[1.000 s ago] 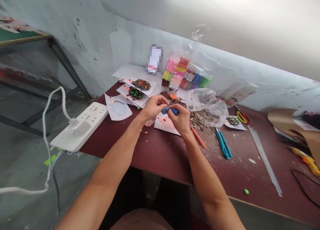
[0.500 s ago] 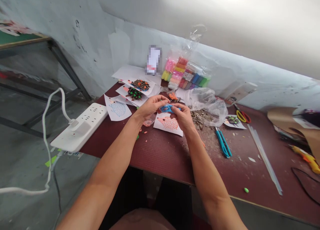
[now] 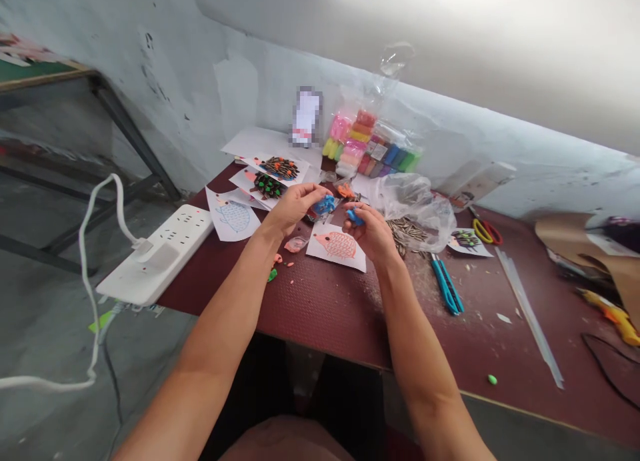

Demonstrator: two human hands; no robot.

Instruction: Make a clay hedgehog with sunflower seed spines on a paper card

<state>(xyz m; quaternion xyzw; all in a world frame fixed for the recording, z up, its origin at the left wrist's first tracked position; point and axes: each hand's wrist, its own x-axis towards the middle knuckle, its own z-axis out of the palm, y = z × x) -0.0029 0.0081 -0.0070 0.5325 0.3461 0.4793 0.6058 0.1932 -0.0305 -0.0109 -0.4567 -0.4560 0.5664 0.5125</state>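
Note:
My left hand (image 3: 298, 206) pinches a lump of blue modelling clay (image 3: 325, 205) between thumb and fingers. A smaller piece of blue clay (image 3: 354, 216) is held in the curled fingers of my right hand (image 3: 371, 229). A gap shows between the two pieces. Just below my hands lies a paper with an orange hedgehog drawing (image 3: 336, 245). Orange clay (image 3: 346, 191) sits behind them, and a pile of striped seeds (image 3: 407, 231) lies to the right beside a clear plastic bag (image 3: 417, 197).
Finished hedgehog cards (image 3: 280, 169) and a blue hedgehog drawing (image 3: 233, 215) lie left. Packs of coloured clay (image 3: 373, 147) and a phone (image 3: 307, 117) stand at the wall. Rightward are a teal cutter (image 3: 447, 285), scissors (image 3: 485, 232), glue sticks (image 3: 530, 317) and a glue gun (image 3: 611, 316). A power strip (image 3: 157, 254) overhangs the left edge.
My hands have moved apart, and the blue clay between them is now in two pieces, one in each hand. More of the orange hedgehog drawing shows.

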